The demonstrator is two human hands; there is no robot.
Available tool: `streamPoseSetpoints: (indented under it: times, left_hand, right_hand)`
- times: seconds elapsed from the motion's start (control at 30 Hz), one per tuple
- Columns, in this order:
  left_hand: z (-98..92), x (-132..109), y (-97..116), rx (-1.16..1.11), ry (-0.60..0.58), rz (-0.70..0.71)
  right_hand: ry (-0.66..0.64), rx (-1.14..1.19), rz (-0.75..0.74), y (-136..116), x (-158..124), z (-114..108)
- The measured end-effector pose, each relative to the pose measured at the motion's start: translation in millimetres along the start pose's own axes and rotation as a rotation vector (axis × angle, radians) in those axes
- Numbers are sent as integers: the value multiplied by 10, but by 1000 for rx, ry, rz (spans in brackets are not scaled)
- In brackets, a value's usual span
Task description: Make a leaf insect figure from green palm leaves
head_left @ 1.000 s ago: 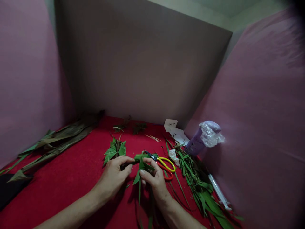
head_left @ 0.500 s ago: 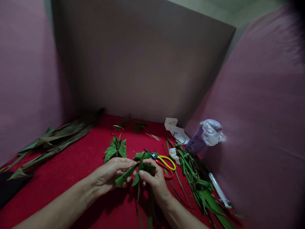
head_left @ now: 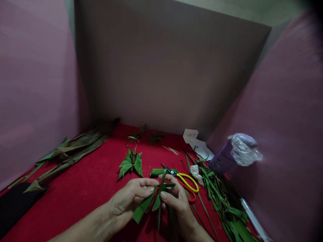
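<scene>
Between my two hands is a small cluster of folded green leaf strips [head_left: 156,201], its ends sticking out several ways. My left hand [head_left: 132,198] pinches a wide strip on the left side between thumb and fingers. From the right, my right hand [head_left: 176,196] grips the middle, where the strips cross, thumb in front. Just beyond the right fingers lie scissors [head_left: 184,179] with one yellow and one red handle, their blades resting over a green leaf roll [head_left: 157,172]. A butterfly-like leaf figure [head_left: 131,162] lies beyond my left hand.
Long dried leaves [head_left: 75,151] lie at the left by a black item [head_left: 20,205]. Thin sticks [head_left: 171,150] and white papers [head_left: 199,146] are at the back. Right are a crumpled tissue [head_left: 196,173], leaf scraps [head_left: 219,191], a purple container [head_left: 227,158] with clear plastic and a clear tube [head_left: 254,218].
The view has swung, so everything sits further right and a little lower. The wide strip at my left hand now points more steeply downward; both hands still hold the leaf strips.
</scene>
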State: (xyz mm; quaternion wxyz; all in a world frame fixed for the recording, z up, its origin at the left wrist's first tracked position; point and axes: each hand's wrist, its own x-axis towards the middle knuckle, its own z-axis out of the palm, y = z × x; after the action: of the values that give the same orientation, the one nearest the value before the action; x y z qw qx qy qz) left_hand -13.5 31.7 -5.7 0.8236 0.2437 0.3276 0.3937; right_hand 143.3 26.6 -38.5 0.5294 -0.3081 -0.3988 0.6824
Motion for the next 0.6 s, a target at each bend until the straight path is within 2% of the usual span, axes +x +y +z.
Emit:
streamPoseSetpoints:
  times: [0.17,0.4,0.6]
  left_hand:
    - [-18,13,57,94,-94,-5]
    - [-49,3,107,259,125,124]
    - [-108,39,97,329,176,233]
  right_hand:
    - [6,53,26,-38,17,32]
    - [6,115,-46,5,50,14]
    - [99,43,-104,16,59,-6]
